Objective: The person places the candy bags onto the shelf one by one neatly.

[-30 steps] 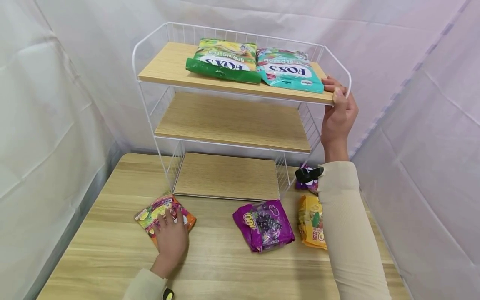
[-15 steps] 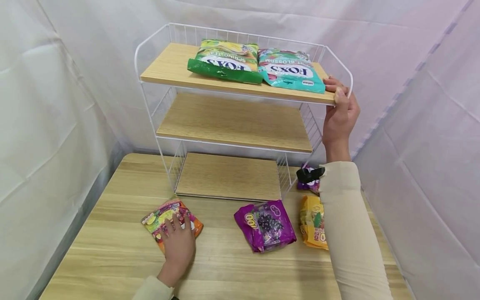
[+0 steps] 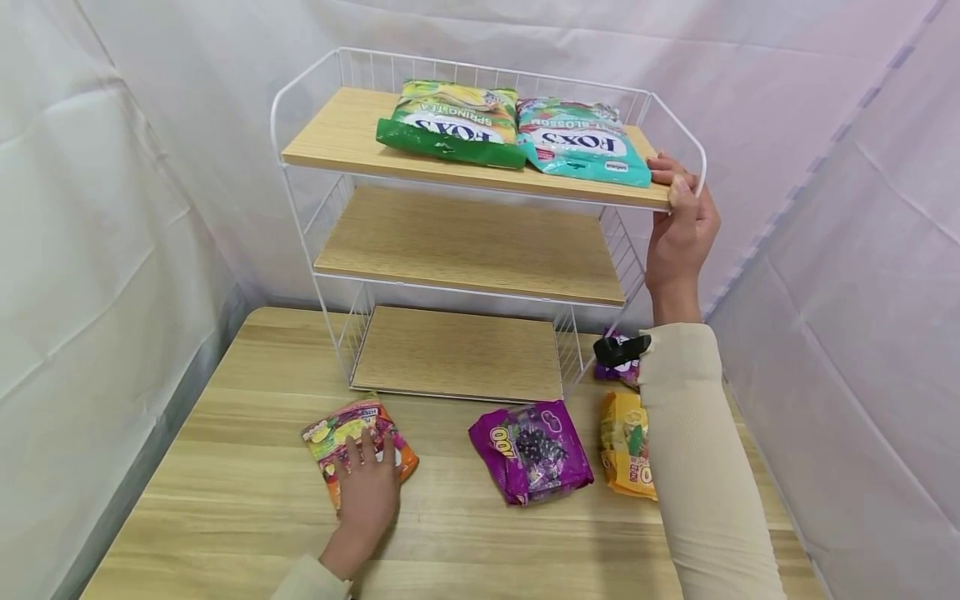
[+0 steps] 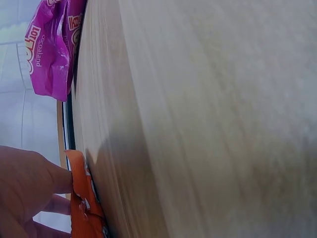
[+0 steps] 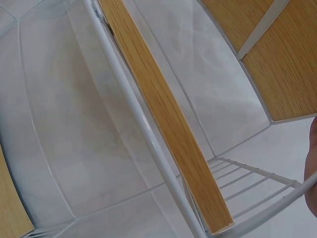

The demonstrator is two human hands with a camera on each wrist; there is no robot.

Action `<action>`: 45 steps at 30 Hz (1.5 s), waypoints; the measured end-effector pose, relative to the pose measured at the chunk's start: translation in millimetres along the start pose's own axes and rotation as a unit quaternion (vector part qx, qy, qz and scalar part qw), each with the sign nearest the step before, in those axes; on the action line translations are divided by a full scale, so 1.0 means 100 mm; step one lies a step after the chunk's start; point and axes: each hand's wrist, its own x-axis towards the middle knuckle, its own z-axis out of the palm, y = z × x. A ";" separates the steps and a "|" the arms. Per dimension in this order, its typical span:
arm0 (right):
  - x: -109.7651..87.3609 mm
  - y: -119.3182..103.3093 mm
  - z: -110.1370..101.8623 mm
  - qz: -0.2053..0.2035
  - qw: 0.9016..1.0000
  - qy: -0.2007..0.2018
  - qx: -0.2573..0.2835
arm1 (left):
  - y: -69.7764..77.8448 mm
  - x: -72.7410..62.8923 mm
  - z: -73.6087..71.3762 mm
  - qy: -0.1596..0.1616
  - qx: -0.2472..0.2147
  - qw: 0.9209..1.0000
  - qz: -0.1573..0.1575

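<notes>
Orange packet (image 3: 341,429) lies flat on the wooden surface (image 3: 465,546), just in front of the left end of the bottom shelf (image 3: 457,350), beneath my left hand (image 3: 366,498), whose fingers rest spread and nearly straight on top, not wrapped round it; with my right hand (image 3: 681,237) I grip the right front corner of the top shelf (image 3: 330,129), near a teal packet (image 3: 573,142). Positioning the orange packet looks like the step in hand; lifting it, I judge, would call for curling my fingers under its edge
</notes>
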 end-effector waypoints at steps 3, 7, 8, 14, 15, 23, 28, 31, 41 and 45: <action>0.00 0.00 -0.01 0.000 1.000 -0.001 -0.007 | 0.01 0.00 0.00 0.001 0.000 1.000 0.015; 0.00 0.00 -0.02 0.000 1.000 -0.003 -0.013 | 0.02 -0.01 0.02 0.002 0.002 0.999 0.038; 0.00 0.00 -0.02 0.000 1.000 -0.003 -0.013 | 0.02 -0.01 0.02 0.002 0.001 0.999 0.043; 0.00 0.00 -0.02 0.000 1.000 -0.004 -0.015 | 0.00 0.00 0.02 0.000 -0.013 0.997 0.072; 0.00 0.00 -0.02 0.000 1.000 -0.004 -0.016 | 0.00 0.00 0.02 -0.001 -0.016 0.997 0.078; 0.01 0.01 -0.03 0.000 1.000 -0.005 -0.017 | -0.01 0.03 0.01 -0.021 -0.024 0.994 0.104; 0.02 0.01 -0.03 0.000 1.000 -0.004 -0.012 | 0.00 0.04 0.00 -0.026 -0.035 0.991 0.128; 0.01 0.01 -0.02 -0.001 1.000 -0.003 -0.008 | 0.00 0.05 0.00 -0.025 -0.040 0.989 0.143; 0.01 0.01 0.00 -0.002 1.000 0.001 0.003 | 0.00 0.07 0.02 -0.034 -0.050 0.982 0.180; 0.00 0.01 0.00 -0.002 1.000 0.001 0.001 | 0.00 0.08 0.02 -0.034 -0.072 0.979 0.189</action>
